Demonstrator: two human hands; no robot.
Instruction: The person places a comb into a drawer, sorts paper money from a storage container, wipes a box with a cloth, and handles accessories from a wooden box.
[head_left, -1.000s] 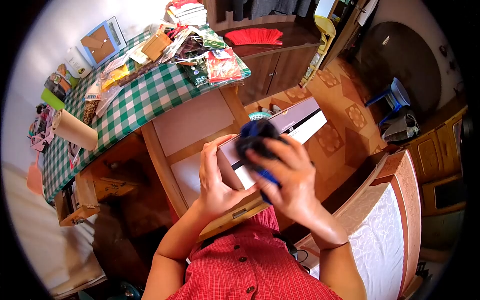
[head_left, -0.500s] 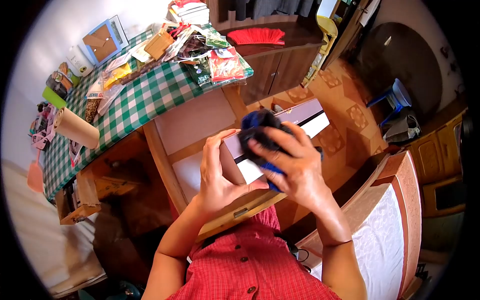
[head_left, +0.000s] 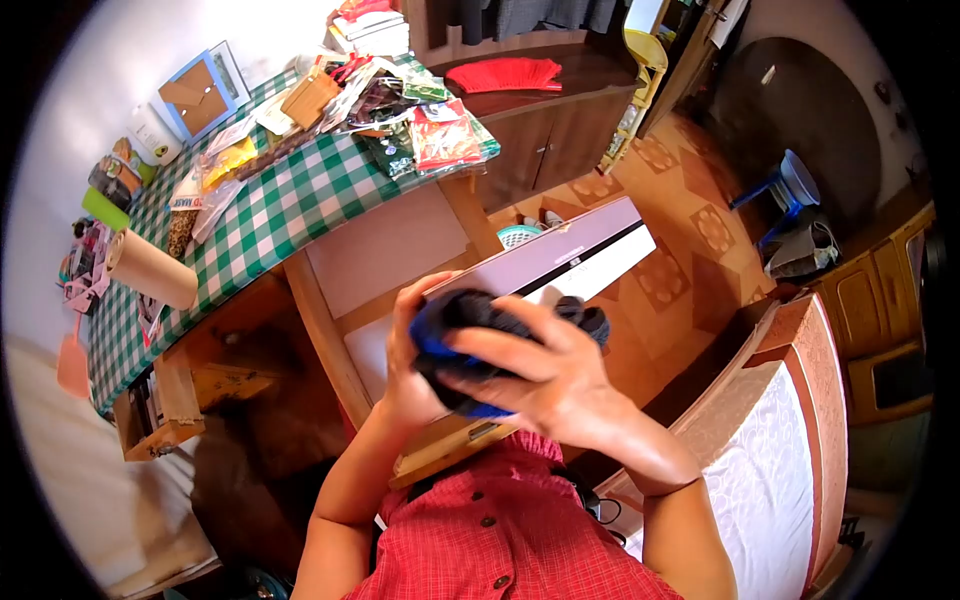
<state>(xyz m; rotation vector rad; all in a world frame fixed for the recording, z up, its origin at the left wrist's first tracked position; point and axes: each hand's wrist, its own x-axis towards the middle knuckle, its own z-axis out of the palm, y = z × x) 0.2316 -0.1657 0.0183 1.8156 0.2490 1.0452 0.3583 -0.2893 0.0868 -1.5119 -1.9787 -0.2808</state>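
Note:
A long box (head_left: 560, 245), pale mauve and white with a black stripe, slants up to the right above the open drawer. Its near end is held by my left hand (head_left: 412, 350), whose fingers are partly hidden behind a dark cloth. My right hand (head_left: 550, 375) is wrapped over that black and blue cloth (head_left: 450, 345) and presses it on the box's near end. Part of the cloth sticks out beyond my right fingers. Below the box lies the open wooden drawer (head_left: 320, 335).
A table with a green checked cloth (head_left: 290, 210) carries packets, a paper roll (head_left: 150, 268) and a blue frame (head_left: 198, 92). A red fan-like item (head_left: 505, 75) lies on a brown cabinet (head_left: 520, 150). A blue stool (head_left: 790, 190) stands right, beyond a white-covered bed (head_left: 750, 480).
My right hand has slid the cloth left and down along the box to its near end. More of the box's far part shows, and a teal basket has come into sight behind it.

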